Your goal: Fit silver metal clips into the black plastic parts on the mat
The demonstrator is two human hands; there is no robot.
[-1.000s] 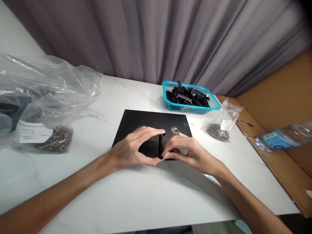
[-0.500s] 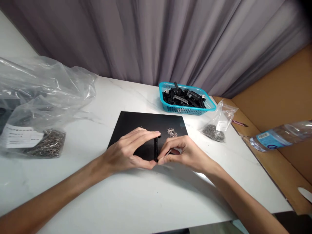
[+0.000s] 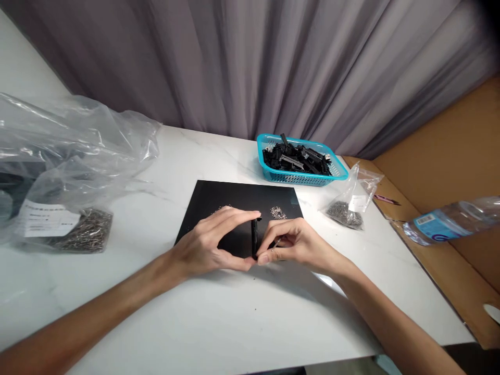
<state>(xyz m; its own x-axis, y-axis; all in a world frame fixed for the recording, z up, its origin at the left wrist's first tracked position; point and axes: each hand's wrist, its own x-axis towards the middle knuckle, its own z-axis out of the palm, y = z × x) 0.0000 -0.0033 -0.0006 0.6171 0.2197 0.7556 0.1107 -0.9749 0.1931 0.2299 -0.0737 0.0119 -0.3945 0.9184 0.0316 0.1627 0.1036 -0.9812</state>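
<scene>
My left hand [image 3: 211, 239] grips a narrow black plastic part [image 3: 254, 238] by its two ends, between thumb and fingers, holding it upright over the front of a black mat [image 3: 242, 192]. At the part's lower end, my right hand [image 3: 291, 242] is closed in a pinch, fingertips against or right beside it. A thin metallic piece [image 3: 276, 244] shows between the right fingers; its kind is too small to make out. Behind the right hand lies a small pile of metal pieces [image 3: 278, 212] on the mat. Another small pile [image 3: 224, 207] is partly hidden behind the left hand.
A blue basket [image 3: 302, 178] full of black plastic parts stands at the back. Right of the mat sits a clear bag [image 3: 347, 213] of small metal pieces, then a plastic bottle [image 3: 445, 224] lying on cardboard. Larger clear bags [image 3: 89, 229] occupy the left side.
The view has shifted slightly, so everything sits a little further right and lower. The right fingers have changed their hold slightly on the thin metallic piece; the black part remains in the left hand.
</scene>
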